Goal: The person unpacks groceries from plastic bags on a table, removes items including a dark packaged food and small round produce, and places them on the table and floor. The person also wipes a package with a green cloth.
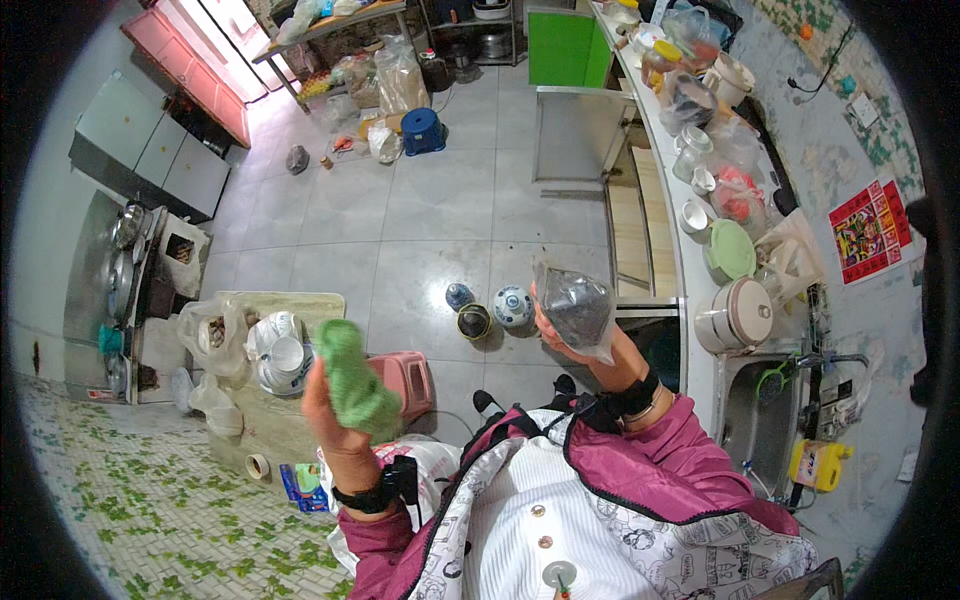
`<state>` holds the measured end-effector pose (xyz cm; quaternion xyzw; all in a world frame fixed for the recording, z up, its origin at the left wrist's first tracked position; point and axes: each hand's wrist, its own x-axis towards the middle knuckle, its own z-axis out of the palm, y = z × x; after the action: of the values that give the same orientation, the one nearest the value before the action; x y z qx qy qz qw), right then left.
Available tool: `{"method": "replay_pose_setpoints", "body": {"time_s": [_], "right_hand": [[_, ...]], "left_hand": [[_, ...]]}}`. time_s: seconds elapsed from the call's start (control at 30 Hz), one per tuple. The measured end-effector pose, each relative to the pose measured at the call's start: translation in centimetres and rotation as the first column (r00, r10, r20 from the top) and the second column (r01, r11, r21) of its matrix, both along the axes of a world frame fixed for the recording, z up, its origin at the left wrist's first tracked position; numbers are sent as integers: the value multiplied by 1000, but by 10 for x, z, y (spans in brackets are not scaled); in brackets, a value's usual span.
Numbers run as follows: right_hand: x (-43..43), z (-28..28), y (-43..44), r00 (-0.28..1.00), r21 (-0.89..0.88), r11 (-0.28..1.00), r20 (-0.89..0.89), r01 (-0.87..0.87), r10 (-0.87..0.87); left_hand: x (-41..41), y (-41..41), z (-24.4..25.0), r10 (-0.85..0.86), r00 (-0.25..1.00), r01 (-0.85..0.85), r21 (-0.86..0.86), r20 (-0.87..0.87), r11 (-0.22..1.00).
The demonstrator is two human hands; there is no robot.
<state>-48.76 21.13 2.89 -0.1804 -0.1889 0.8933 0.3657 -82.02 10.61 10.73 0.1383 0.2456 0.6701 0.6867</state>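
My left hand (330, 420) grips a green cloth (351, 379), which is blurred and hangs over the fingers. In my right hand (551, 335) is a clear plastic bag with dark contents (576, 306), held up above the floor; what it contains cannot be made out. Beyond it on the tiles stand a blue-and-white porcelain jar (514, 305), a smaller blue-patterned vessel (459, 296) and a dark round-topped container (474, 321). Beside the left hand, white bowls (286, 354) are stacked on a low table (281, 431).
An open cabinet door (574, 135) juts from the right-hand counter (670, 217), which carries jars, bags and a rice cooker (735, 315). A steel sink (757, 420) lies near my right elbow. A pink stool (405, 384) and a blue stool (423, 131) stand on the floor.
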Motion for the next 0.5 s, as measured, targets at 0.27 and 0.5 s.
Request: {"method": "replay_pose_setpoints", "body": {"time_s": [0.27,0.5], "right_hand": [[-21,20,7,999,-54,998,9,43,-42],[-31,27,3,874,137,980,447,144,-191]], "left_hand": [[83,14,30,-288,680,393,4,-675,919],[109,24,42,-95,388,290,23,-917,957]]}}
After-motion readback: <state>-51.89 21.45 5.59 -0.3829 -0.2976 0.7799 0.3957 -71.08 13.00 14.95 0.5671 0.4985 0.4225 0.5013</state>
